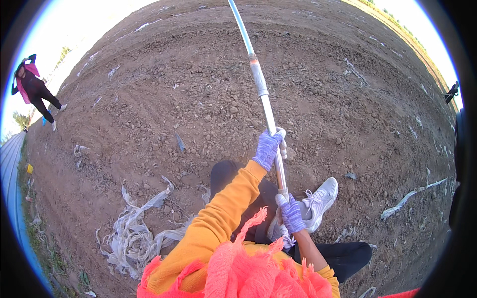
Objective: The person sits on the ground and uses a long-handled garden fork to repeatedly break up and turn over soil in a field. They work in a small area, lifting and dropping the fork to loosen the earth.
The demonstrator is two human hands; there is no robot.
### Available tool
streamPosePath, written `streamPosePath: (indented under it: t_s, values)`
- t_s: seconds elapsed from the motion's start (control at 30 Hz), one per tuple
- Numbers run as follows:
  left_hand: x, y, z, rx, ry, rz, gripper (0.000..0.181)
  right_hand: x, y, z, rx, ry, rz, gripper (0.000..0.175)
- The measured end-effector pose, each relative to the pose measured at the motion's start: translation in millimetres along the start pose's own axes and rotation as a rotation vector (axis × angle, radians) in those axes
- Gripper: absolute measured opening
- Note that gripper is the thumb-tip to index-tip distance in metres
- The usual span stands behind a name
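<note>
A long metal pole (pixel 269 111) runs up and away from me, and its far end leaves the top of the view. Partway along it is a pale sleeve-like joint (pixel 258 76), with an orange-brown band at its upper end. My left hand (pixel 270 147), in a purple-and-white knit glove, wraps around the pole's middle. Lower down, my right hand (pixel 290 214) in a matching glove grips near the pole's bottom end, close to my body. Behind that hand are my light sneaker (pixel 322 203) and dark trousers (pixel 344 259). A coral fringed scarf (pixel 246 270) covers my chest.
Cloddy bare soil (pixel 193 100) spreads around me. Tangled plastic film (pixel 136 238) lies at my left, and another strip (pixel 411 197) at right. One person (pixel 35 87) stands at far left; another (pixel 451 93) is at far right. A long blue-white surface (pixel 13 178) borders the left.
</note>
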State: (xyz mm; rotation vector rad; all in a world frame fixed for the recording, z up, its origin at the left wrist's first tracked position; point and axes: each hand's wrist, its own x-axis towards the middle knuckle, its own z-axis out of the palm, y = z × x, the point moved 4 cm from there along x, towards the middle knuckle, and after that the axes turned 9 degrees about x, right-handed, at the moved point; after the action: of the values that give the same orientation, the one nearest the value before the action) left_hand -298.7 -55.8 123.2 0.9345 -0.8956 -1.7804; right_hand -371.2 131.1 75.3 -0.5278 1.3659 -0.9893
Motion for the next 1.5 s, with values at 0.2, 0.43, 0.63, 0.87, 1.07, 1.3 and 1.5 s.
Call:
streamPosePath:
  t_s: [0.2, 0.43, 0.63, 0.87, 1.07, 1.3, 1.5]
  values:
    - [-17, -129, -68, 0.118, 0.24, -0.345, 0.013, -12, 94, -16, 0.157, 0.034, 0.346, 0.038]
    - [-48, -98, -43, 0.076, 0.171, -0.243, 0.013, -33, 102, -15, 0.211, 0.019, 0.13, 0.032]
    - [-55, -9, 16, 0.016, -0.047, 0.01, 0.013, -42, 41, -12, 0.074, 0.083, -0.195, 0.023]
    - [-11, 117, 65, 0.058, -0.185, 0.32, 0.015, 19, -62, 18, 0.144, -0.019, -0.316, 0.026]
    - [46, 80, 23, 0.075, 0.004, 0.202, 0.016, 68, -54, 27, 0.068, 0.012, -0.268, 0.029]
    - [25, -120, -89, 0.127, 0.227, -0.354, 0.024, 83, 67, 23, 0.052, 0.027, 0.246, 0.035]
    - [-7, -121, -78, 0.209, 0.148, -0.333, 0.021, 46, 98, 19, 0.166, 0.064, 0.111, 0.02]
